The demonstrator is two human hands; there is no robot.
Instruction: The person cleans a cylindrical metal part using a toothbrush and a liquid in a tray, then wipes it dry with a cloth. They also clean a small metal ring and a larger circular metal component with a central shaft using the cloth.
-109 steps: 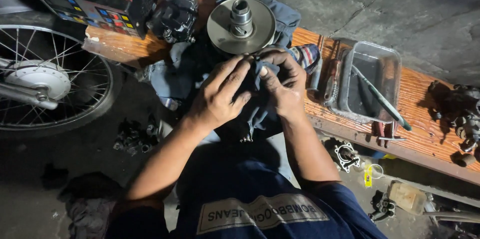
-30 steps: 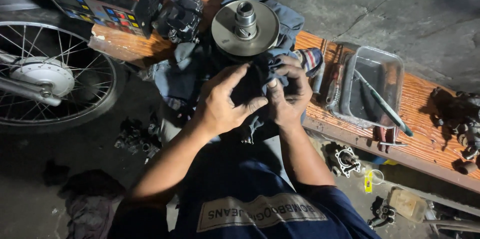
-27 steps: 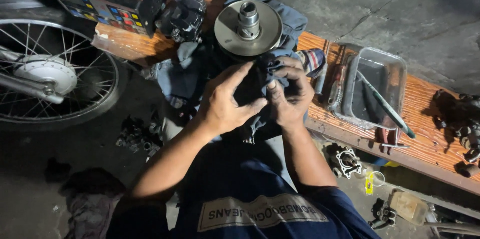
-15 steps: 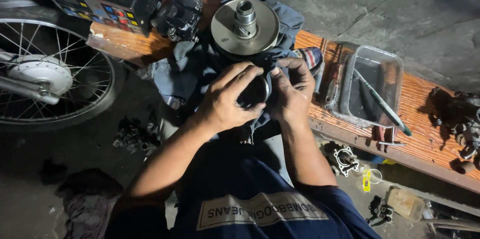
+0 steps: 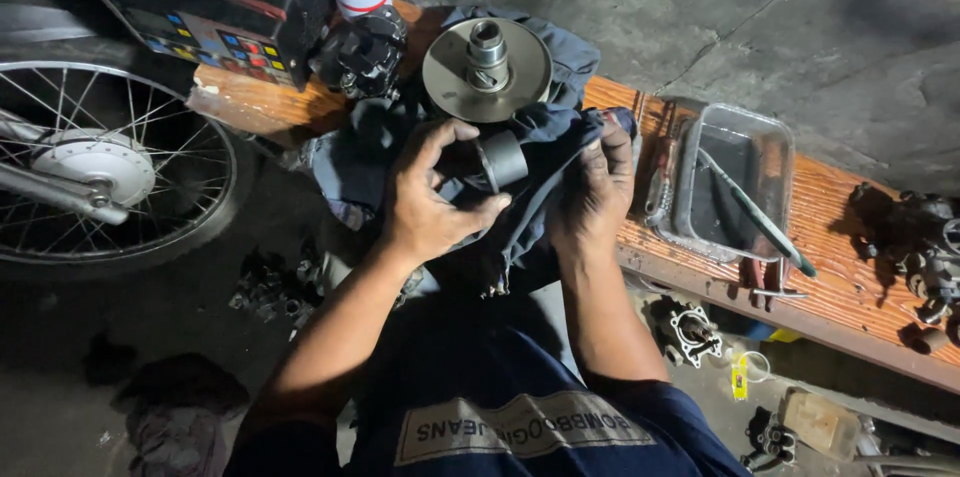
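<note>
My left hand (image 5: pixel 425 197) grips a short dark metal cylinder (image 5: pixel 501 159), thumb under it and fingers curled over its top. My right hand (image 5: pixel 592 192) holds a fold of the dark blue rag (image 5: pixel 545 152) just right of the cylinder, spread open beneath it. Right behind both hands, a round grey metal pulley disc with a central hub (image 5: pixel 486 67) rests on the same rag at the near end of a wooden bench (image 5: pixel 850 247).
A clear plastic tray (image 5: pixel 735 182) with a green-handled tool across it sits on the bench to the right, screwdrivers beside it. Dark engine parts lie at the far right (image 5: pixel 915 237). A spoked wheel (image 5: pixel 105 172) stands left; small parts litter the floor.
The hands have parted. The rag that was bunched around the cylinder now lies open in my right hand, and the cylinder shows bare in my left hand.
</note>
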